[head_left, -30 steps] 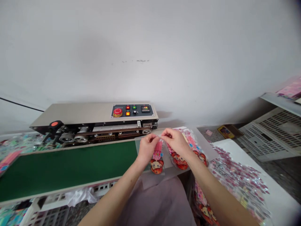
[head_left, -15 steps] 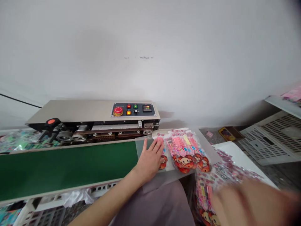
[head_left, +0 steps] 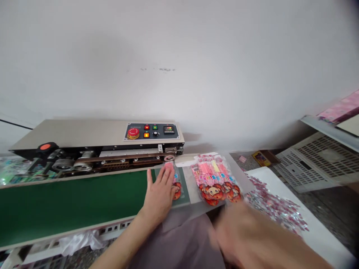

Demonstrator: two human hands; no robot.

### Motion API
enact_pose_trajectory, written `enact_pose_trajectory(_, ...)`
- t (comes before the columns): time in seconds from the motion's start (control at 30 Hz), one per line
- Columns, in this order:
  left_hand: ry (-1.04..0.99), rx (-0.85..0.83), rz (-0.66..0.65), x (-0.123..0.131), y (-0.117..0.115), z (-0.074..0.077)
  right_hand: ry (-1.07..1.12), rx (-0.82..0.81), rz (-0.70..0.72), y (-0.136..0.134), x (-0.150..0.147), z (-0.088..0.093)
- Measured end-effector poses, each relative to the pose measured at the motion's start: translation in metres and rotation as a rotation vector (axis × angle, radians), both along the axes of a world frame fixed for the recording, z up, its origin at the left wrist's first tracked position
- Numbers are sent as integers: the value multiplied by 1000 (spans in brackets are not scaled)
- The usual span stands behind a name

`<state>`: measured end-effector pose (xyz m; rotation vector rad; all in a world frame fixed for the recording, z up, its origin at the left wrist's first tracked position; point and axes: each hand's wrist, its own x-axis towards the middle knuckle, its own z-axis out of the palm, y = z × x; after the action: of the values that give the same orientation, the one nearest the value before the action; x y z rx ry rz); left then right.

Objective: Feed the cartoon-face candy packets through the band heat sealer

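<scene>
My left hand (head_left: 159, 190) lies flat with its fingers spread over a small clear packet (head_left: 176, 186) with pink contents and a red-haired cartoon figure. That packet rests at the right end of the green conveyor belt (head_left: 112, 201), just below the sealing machine's front roller (head_left: 169, 158). To its right, several similar packets (head_left: 214, 183) lie overlapped in a pile on a translucent sheet (head_left: 193, 190). My right hand (head_left: 238, 231) is smeared by motion in front of that pile's lower edge. Its fingers, and anything in them, cannot be made out.
Behind the belt stands the sealing machine (head_left: 84, 130) with a red stop button (head_left: 133, 133) and lit switches. Many small shiny pink-and-silver pieces (head_left: 277, 205) cover part of a white board (head_left: 316, 224) at right. A slatted plastic crate (head_left: 311, 160) stands beyond.
My left hand has slid the packet left, away from the pile and onto the belt's end. My right hand has moved left from the lower right corner. The view has shifted slightly right.
</scene>
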<state>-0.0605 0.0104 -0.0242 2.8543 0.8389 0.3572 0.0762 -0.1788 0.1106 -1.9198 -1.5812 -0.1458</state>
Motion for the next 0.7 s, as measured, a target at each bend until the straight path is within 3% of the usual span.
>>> enact_pose_trajectory(0.17,11,46,77,-14,5,14,-330,-312,-111,28,51,-71)
enact_pose_trajectory(0.3,-8,-19,-77,-1,-2,19,-388,-406,-181,49,34,-115)
enact_pose_trajectory(0.37,-3,-39,-117,7,-4,20,-361,-407,-197,62,14,-120)
enact_pose_trajectory(0.47,16,-38,-106,16,-3,20,-319,-399,-207,75,-3,-115)
enact_pose_trajectory(0.57,2,-34,-127,23,-4,18,-342,-370,-217,69,10,-104)
enact_pose_trajectory(0.7,-46,-22,-278,37,-10,6,-442,-360,-250,47,42,-99)
